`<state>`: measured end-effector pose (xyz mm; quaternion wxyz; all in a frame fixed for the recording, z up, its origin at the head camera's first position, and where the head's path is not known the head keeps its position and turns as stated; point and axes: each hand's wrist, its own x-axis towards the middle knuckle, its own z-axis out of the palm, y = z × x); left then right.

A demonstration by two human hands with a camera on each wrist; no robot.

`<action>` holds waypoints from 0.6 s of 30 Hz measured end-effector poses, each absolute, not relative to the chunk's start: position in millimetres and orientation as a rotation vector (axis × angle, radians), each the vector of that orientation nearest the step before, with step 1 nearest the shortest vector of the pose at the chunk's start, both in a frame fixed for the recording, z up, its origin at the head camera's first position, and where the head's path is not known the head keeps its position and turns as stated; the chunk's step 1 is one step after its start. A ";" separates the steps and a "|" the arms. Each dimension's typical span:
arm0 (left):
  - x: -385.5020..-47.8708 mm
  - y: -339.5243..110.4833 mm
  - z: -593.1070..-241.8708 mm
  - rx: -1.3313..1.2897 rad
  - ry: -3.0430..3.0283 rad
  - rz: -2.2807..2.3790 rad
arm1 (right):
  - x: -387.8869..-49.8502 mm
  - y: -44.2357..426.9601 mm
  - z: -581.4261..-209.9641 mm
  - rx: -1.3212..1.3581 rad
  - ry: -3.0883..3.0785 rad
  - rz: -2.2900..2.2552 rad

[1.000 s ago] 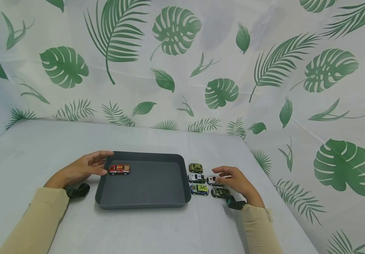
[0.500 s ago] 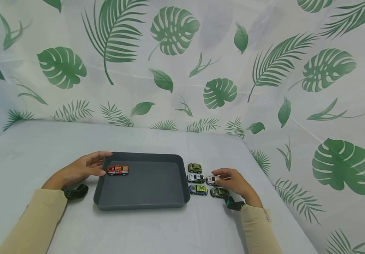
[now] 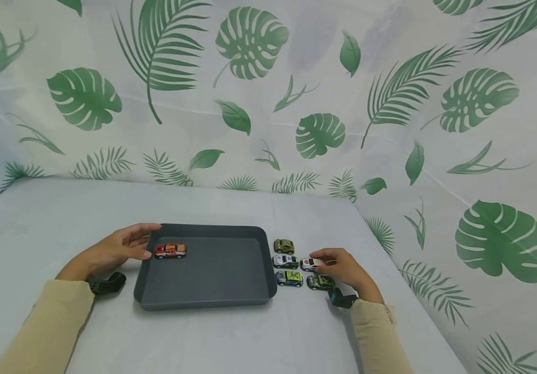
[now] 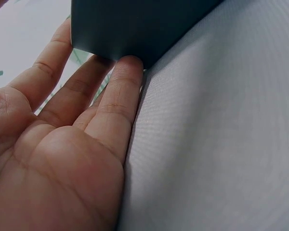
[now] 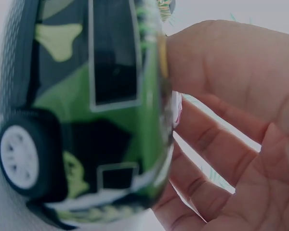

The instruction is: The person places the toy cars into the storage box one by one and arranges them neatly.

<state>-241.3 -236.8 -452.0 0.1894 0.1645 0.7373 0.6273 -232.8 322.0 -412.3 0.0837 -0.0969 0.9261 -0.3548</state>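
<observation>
In the head view my left hand (image 3: pixel 105 253) touches the left wall of a dark grey tray (image 3: pixel 203 302). The left wrist view shows its fairly straight fingers (image 4: pixel 116 103) against the tray's outer side. A red-and-orange toy car (image 3: pixel 171 251) sits inside the tray near that hand. To the right of the tray, my right hand (image 3: pixel 345 269) pinches a white toy car (image 3: pixel 308 264) between thumb and fingers, which partly hide it. A green camouflage toy car (image 5: pixel 120 120) stands close beneath that hand and fills much of the right wrist view.
Beside the tray's right edge stand an olive camouflage car (image 3: pixel 284 246), a white-and-black car (image 3: pixel 285 261) and a blue-and-yellow car (image 3: pixel 289 278). A white cloth (image 3: pixel 212 340) covers the table. A leaf-printed curtain (image 3: pixel 259 93) hangs behind and at the right.
My right hand's fingers have come down and closed around the white toy car. My left hand stays at the tray's edge. The whole head view has shifted slightly.
</observation>
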 end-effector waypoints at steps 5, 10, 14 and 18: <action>-241.7 -236.9 -450.5 0.453 2.086 1.766 | -234.3 320.5 -411.5 -0.269 2.765 -1.046; -242.3 -237.2 -451.1 0.437 2.081 1.769 | -234.3 318.8 -411.0 -0.256 2.774 -1.031; -241.9 -236.5 -451.4 0.431 2.074 1.774 | -233.5 318.6 -411.2 -0.256 2.783 -1.020; -241.4 -235.0 -450.8 0.425 2.073 1.777 | -232.7 318.6 -411.3 -0.252 2.787 -1.018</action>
